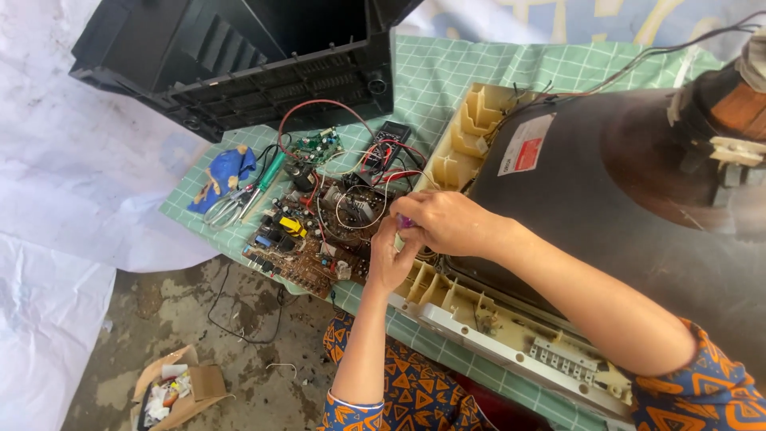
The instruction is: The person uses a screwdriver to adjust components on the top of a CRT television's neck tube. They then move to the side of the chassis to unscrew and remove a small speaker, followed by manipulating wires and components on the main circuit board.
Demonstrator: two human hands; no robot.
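While both hands meet, the cardboard box [191,387] holds small scraps.

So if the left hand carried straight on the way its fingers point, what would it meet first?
The left hand points up and away, so it would probably meet the small purple object pinched in the right hand first; depth is unclear.

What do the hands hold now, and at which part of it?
The right hand pinches a small purple tool at its handle end. The left hand touches it from below, above the circuit board; the tool's tip is hidden.
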